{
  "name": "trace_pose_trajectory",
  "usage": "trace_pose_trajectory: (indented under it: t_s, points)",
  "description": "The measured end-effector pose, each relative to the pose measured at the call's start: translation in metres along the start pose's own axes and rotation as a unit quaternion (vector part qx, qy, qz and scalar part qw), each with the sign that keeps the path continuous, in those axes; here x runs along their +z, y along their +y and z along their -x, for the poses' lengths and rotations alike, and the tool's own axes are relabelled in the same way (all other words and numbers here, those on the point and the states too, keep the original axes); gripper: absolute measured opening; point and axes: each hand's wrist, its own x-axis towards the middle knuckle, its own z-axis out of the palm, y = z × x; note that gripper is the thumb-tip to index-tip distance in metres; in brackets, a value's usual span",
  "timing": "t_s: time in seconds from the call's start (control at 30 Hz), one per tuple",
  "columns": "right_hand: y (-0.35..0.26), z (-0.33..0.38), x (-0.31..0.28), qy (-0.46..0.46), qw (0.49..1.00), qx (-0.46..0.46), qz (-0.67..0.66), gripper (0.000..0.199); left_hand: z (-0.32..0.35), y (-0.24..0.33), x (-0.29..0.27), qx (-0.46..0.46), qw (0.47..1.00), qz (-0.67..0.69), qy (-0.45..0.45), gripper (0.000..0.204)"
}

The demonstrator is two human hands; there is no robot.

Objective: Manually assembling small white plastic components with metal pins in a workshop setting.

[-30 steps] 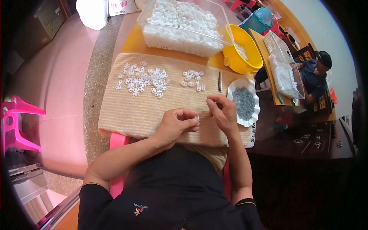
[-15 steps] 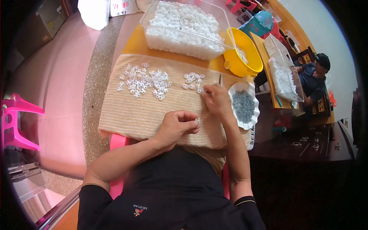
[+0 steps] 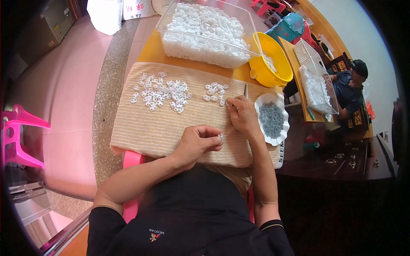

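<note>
My left hand (image 3: 197, 144) is closed in a pinch over the cloth, with a small white plastic piece (image 3: 221, 135) showing at the thumb and fingertip. My right hand (image 3: 243, 116) rests farther out, its thumb and fingertips together beside a small group of white plastic pieces (image 3: 213, 91). Whatever those fingertips hold is too small to make out. To the left, a bigger spread of white pieces with holes (image 3: 164, 92) lies on the striped beige cloth (image 3: 141, 123). A white fluted dish (image 3: 258, 103) of small grey parts (image 3: 271, 119) stands just right of my right hand.
Beyond the cloth stands a clear plastic bin (image 3: 209, 35) heaped with white pieces, beside a yellow basin (image 3: 282, 79). A thin pointed tool (image 3: 245, 88) lies near the dish. A co-worker (image 3: 348, 91) sits at another table on the right. A pink stool (image 3: 21, 132) is at left.
Both hands keep nearly the same pose. The right fingertips have shifted very slightly beside the small group, and the whole scene sits a few pixels lower.
</note>
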Motion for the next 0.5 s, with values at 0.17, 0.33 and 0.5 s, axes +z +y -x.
trace_pose_trajectory:
  t_s: [0.17, 0.33, 0.5]
  points:
    - [-0.0031, 0.0012, 0.0014, 0.007, 1.000, 0.006, 0.005, 0.015, -0.0008, -0.0012, -0.0007, 0.000, 1.000, -0.002, -0.002, 0.021]
    - [-0.0019, 0.0023, 0.0034, 0.011, 1.000, 0.004, 0.029, 0.015, 0.0005, 0.0004, 0.0008, -0.002, 1.000, -0.011, 0.003, 0.021]
    - [-0.0051, 0.0043, 0.0029, 0.003, 0.997, -0.034, 0.069, 0.009, 0.0011, 0.0012, 0.0017, -0.002, 1.000, -0.008, 0.002, 0.021]
